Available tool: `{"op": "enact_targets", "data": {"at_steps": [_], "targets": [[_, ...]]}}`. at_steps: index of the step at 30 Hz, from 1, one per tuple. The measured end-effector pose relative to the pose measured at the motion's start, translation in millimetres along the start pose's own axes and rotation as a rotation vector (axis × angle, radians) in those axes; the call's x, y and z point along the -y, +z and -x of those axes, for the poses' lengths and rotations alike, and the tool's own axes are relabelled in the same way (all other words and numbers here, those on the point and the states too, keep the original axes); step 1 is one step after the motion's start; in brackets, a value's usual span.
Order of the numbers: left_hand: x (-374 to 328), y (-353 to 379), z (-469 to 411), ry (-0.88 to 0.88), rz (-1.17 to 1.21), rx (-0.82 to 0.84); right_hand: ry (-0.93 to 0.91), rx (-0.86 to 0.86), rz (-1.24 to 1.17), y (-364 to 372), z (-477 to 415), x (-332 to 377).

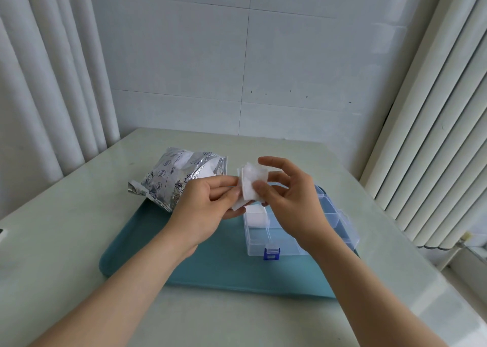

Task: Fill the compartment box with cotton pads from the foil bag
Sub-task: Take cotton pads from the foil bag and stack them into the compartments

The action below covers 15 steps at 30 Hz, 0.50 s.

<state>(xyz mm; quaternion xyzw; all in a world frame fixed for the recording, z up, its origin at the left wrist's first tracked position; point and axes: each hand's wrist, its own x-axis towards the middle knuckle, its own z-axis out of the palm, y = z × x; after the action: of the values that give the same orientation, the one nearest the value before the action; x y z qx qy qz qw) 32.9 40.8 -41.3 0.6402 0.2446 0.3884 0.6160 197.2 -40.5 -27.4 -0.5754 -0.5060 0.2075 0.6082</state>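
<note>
Several square white cotton pads [250,186], stacked, pinched by fingers [224,182] of left hand [203,209] and right hand [292,201]

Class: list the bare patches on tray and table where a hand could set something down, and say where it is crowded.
Free: the tray's near-left stretch between foil bag, compartment box and front rim; the table in front of the tray and behind bag and box. Crowded: the gap between bag and box, where left hand and right hand hold cotton pads.
</note>
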Motion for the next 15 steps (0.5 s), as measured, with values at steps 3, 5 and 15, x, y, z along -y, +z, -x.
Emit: {"op": "enact_targets", "data": {"at_steps": [3, 5, 15], "targets": [[1.5, 0.7, -0.9, -0.001, 0.028, -0.099, -0.034, -0.046, 0.150, 0.9, 1.3, -0.2], [1.3, 0.5, -2.5, -0.004, 0.033, -0.158, -0.067, -0.036, 0.231, 1.6, 2.2, 0.5], [-0.7, -1.8, -3.2, 0.020, 0.026, -0.271, 0.004, -0.158, 0.184, 0.1, 0.2, 0.6]]}}
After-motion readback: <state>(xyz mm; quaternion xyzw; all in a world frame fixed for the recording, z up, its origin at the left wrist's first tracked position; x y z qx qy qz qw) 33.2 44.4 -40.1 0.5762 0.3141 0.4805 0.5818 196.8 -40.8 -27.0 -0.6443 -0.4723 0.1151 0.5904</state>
